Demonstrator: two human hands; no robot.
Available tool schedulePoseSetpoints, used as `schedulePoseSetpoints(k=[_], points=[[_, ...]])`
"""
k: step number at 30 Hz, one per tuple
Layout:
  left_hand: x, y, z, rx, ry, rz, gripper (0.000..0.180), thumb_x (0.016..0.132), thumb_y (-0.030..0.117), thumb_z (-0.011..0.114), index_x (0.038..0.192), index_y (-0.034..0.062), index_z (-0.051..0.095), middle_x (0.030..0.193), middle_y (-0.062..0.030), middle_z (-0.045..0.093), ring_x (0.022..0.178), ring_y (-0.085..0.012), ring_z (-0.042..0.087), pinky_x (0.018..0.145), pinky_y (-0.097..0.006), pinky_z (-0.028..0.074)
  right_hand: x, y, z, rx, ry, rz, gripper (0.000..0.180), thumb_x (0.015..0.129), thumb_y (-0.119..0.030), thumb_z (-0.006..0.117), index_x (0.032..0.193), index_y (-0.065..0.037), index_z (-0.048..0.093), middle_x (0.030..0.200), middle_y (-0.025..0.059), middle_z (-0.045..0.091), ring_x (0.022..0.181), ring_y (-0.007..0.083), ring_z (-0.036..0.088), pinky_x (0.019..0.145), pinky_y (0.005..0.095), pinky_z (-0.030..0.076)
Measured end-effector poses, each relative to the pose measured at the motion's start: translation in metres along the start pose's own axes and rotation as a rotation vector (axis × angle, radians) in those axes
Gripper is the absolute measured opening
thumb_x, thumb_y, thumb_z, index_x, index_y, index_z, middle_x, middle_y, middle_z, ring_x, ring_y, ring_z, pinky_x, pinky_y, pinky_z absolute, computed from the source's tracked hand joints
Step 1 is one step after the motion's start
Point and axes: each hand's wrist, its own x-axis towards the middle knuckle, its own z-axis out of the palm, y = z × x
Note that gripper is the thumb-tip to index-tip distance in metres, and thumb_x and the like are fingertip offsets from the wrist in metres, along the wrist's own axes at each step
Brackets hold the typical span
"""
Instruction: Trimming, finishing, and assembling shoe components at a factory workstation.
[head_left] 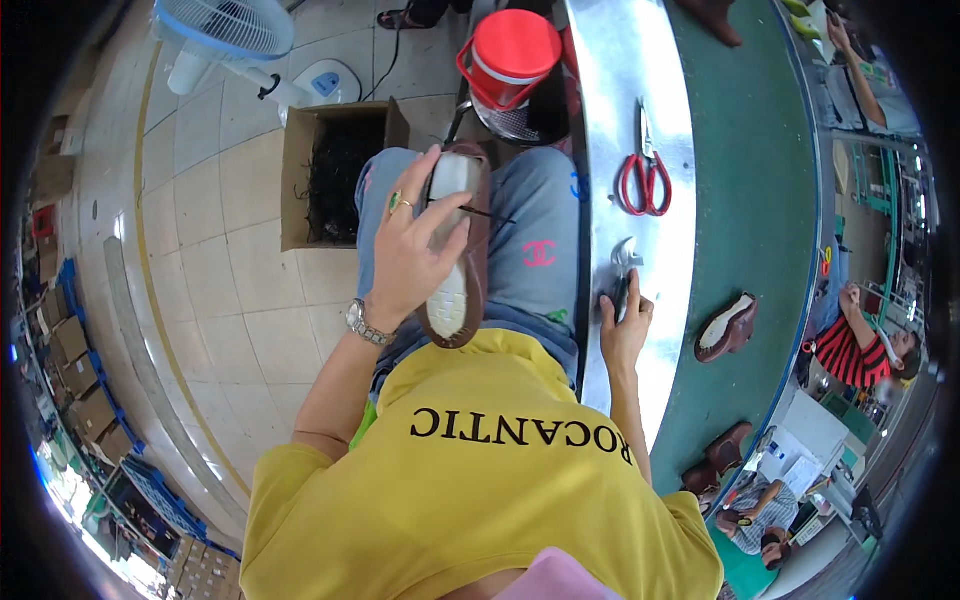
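A brown shoe (473, 285), with its pale underside facing up, lies across my lap, toe and heel lengthwise between my thighs. My left hand (415, 235) grips it from the left, fingers spread over the white sole area. A thin dark strip (485, 212) crosses the shoe beside those fingertips and sticks out to the right; whether they pinch it I cannot tell. On the metal bench strip, my right hand (627, 325) is closed around the dark handle of pliers (626, 254) with a shiny head. Red-handled scissors (646, 175) lie beyond them.
A cardboard box (300, 180) of dark scraps stands left of my knees. Ahead are a red lidded bucket (514, 55) and a fan (225, 30). Right of the metal strip (630, 90), a green belt (740, 220) carries another brown shoe (728, 328). People sit beyond it.
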Motion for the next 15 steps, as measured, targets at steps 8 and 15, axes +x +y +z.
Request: schedulePoseSetpoints(k=[8, 15], points=[[0.000, 0.004, 0.014, -0.016, 0.252, -0.100, 0.013, 0.088, 0.009, 0.067, 0.098, 0.0007, 0.071, 0.117, -0.0158, 0.063, 0.095, -0.0270, 0.066, 0.078, -0.034, 0.053, 0.149, -0.013, -0.005, 0.115, 0.286, -0.179, 0.042, 0.088, -0.019, 0.066, 0.123, 0.002, 0.058, 0.110, 0.0217, 0.061, 0.103, 0.0362, 0.059, 0.090, 0.0412, 0.046], [-0.014, 0.007, 0.024, -0.067, 0.396, -0.241, 0.009, 0.090, 0.010, 0.064, 0.090, 0.0005, 0.065, 0.098, -0.0117, 0.066, 0.082, -0.0275, 0.064, 0.068, -0.034, 0.051, 0.184, -0.023, -0.014, 0.705, -0.364, 0.197, 0.036, 0.083, -0.024, 0.071, 0.105, 0.003, 0.062, 0.077, 0.0067, 0.064, 0.067, 0.0150, 0.060, 0.062, 0.0273, 0.048]])
